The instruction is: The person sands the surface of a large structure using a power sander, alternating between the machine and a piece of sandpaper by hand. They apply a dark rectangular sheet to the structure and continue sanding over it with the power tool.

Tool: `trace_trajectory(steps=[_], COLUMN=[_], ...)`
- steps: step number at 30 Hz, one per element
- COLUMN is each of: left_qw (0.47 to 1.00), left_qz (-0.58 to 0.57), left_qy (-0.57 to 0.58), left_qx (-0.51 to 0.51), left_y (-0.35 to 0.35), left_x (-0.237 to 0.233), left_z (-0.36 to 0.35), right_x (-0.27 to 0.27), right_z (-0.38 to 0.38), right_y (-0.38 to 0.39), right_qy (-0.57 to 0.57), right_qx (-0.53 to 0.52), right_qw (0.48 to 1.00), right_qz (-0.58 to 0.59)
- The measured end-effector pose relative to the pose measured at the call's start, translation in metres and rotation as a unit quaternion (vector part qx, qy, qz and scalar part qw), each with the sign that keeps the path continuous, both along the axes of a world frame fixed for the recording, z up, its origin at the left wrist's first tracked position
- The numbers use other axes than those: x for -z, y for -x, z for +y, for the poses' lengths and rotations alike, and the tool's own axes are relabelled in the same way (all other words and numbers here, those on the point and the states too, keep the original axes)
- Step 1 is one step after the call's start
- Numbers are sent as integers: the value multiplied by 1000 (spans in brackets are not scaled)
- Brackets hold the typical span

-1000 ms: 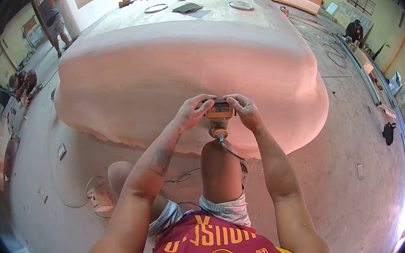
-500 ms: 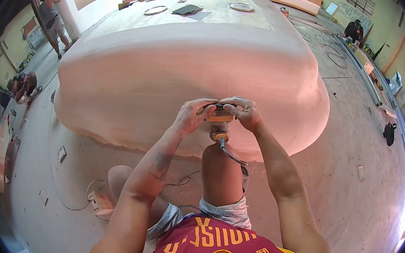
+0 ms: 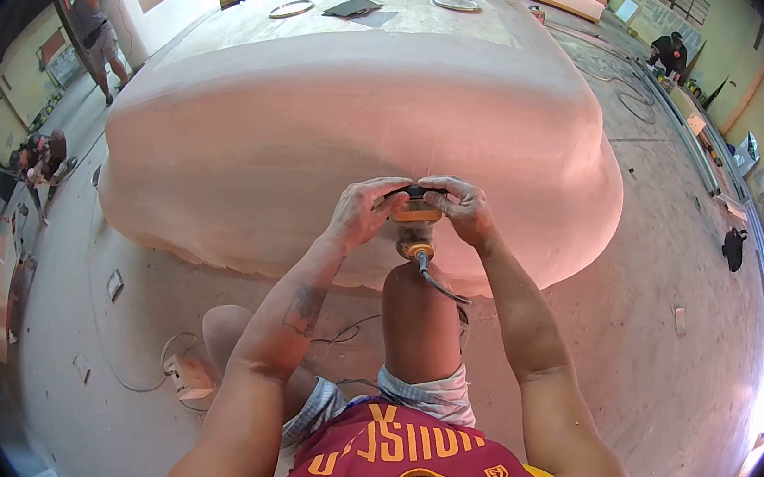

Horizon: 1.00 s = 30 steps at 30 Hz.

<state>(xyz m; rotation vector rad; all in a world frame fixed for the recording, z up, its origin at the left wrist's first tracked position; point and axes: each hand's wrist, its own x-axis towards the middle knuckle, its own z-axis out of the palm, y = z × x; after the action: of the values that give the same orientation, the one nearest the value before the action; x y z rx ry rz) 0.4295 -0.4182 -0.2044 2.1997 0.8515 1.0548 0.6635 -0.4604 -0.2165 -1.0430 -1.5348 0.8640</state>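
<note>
Gripping orange sander from both sides: left hand, right hand closed, pressing against pink hull.

Small orange corded sander, pressed flat against curved pink form

Pale pink all over the big rounded form, fading to a creamy beige on its flat top. The sander shows orange under a black cap, with an orange collar where its dark cord leaves. Maroon jersey, yellow lettering, yellow trim. Shorts in a blue-and-white check. Dark tattoo on the left forearm. Floor grey with a pink cast.
</note>
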Motion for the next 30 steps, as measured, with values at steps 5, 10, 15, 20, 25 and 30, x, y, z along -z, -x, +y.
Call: trace_trajectory(steps=[5, 10, 15, 20, 25, 30], left_qw=[999, 999, 999, 999, 1000, 1000], left_qz=[-7, -15, -12, -5, 1, 4], left_qy=[31, 50, 44, 38, 25, 14], left_qx=[-3, -4, -3, -1, -1, 0], left_y=[1, 6, 5, 5, 6, 6], left_x=[-3, 1, 2, 0, 1, 0], left_z=[-2, 2, 2, 0, 2, 3], right_x=[-6, -6, -14, -18, -8, -3], right_z=[-4, 1, -2, -1, 5, 7], right_y=[6, 5, -1, -9, -11, -12], right_qy=[5, 28, 93, 95, 89, 70], right_qx=[20, 1, -16, -23, -31, -21], right_qw=[1000, 1000, 995, 994, 995, 997], right_qz=[-10, 7, 17, -40, -37, -27])
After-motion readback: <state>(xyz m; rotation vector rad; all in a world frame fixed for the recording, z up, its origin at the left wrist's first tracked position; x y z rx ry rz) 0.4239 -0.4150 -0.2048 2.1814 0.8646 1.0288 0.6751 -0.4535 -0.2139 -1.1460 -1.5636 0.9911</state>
